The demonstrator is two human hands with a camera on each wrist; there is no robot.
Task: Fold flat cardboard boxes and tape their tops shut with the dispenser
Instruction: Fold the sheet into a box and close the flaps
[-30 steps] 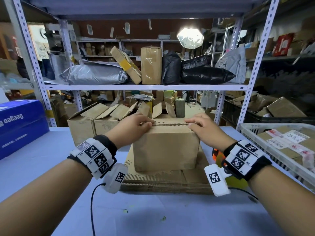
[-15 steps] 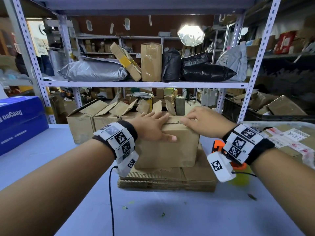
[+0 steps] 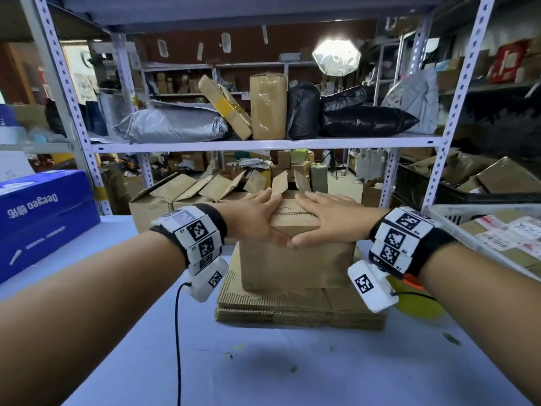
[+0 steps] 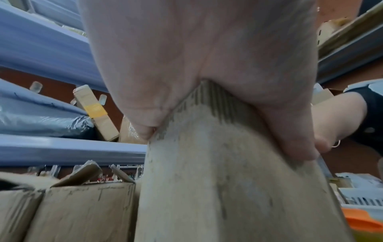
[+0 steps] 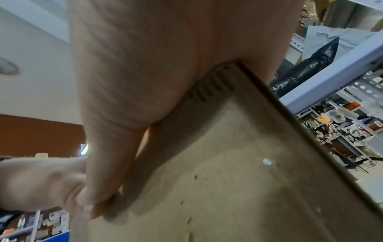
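left hand (image 3: 257,218) and right hand (image 3: 328,219) flat, fingers straight, pressing down cardboard box (image 3: 295,262) top flaps, thumbs touching

Colours on your bench

You have a plain brown box (image 3: 295,265) on brown corrugated flat cardboard (image 3: 298,310), a lilac-blue table (image 3: 263,373), a blue carton (image 3: 44,221) with white lettering, black-and-white checker-marked wristbands (image 3: 199,238), black and silver bags shelved behind.

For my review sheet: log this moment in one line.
left hand flat on box top | right hand likewise | flaps closed | untaped
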